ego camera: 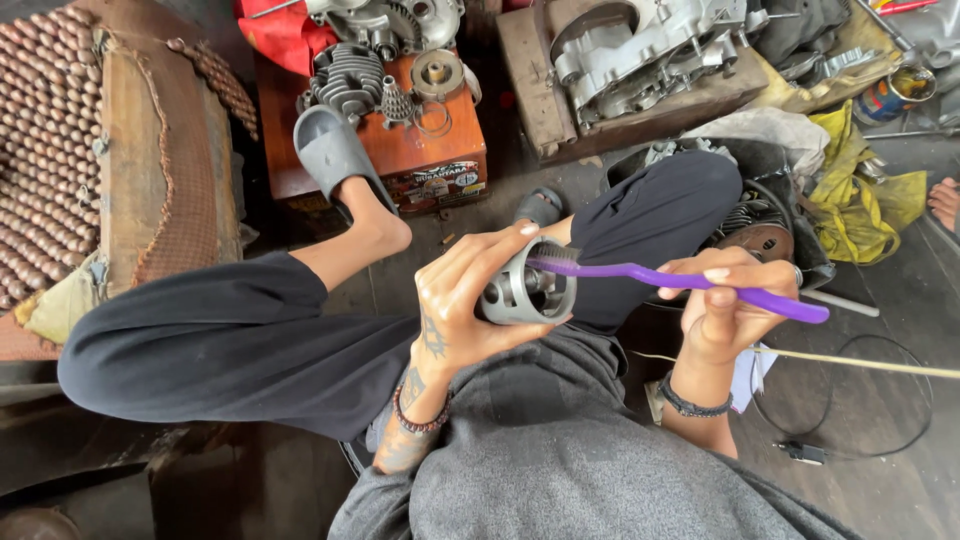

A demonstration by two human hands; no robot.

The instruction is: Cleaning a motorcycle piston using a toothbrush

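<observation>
Piston, a grey metal one, sits in the left hand over the person's lap, fingers curled around its side with the open end facing right. Right hand pinches a purple toothbrush by the handle (thumb on top), bristles pressed against the piston's rim. Engine parts lie on the orange box beyond the raised foot.

Counted in view: one piston; one purple toothbrush; two hands, left and right; one grey slipper; one orange box; one finned cylinder; two engine casings; one beaded mat; two wristbands; one yellow rag.
</observation>
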